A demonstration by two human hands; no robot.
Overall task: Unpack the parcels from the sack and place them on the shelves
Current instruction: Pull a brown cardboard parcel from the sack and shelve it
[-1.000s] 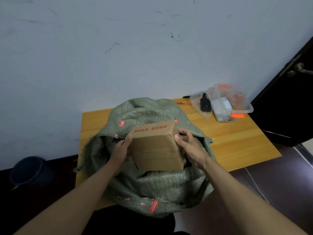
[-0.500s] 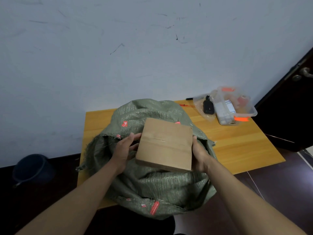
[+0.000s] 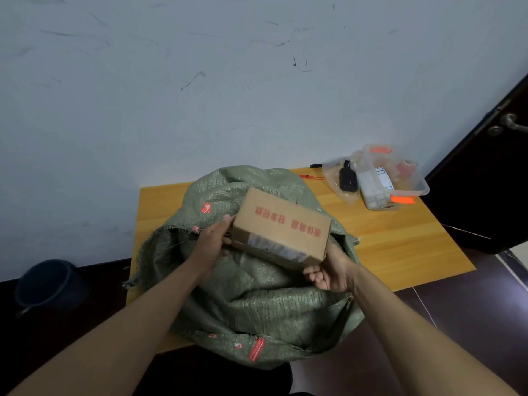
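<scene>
Head view: nearest, the green woven sack (image 3: 251, 295) slumps open on the wooden bench (image 3: 400, 252), and just above its mouth the cardboard parcel (image 3: 281, 228) is clamped endwise, left hand (image 3: 213, 244) pressing its left end and right hand (image 3: 328, 274) cupped under its lower right corner. To carry it well, both palms should stay flat and the box level. No shelves show; beyond stands a clear plastic tub (image 3: 411, 184) by the wall.

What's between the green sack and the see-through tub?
In the head view, mostly bare table, with a clear bag lying beside the tub, right of the sack.
</scene>
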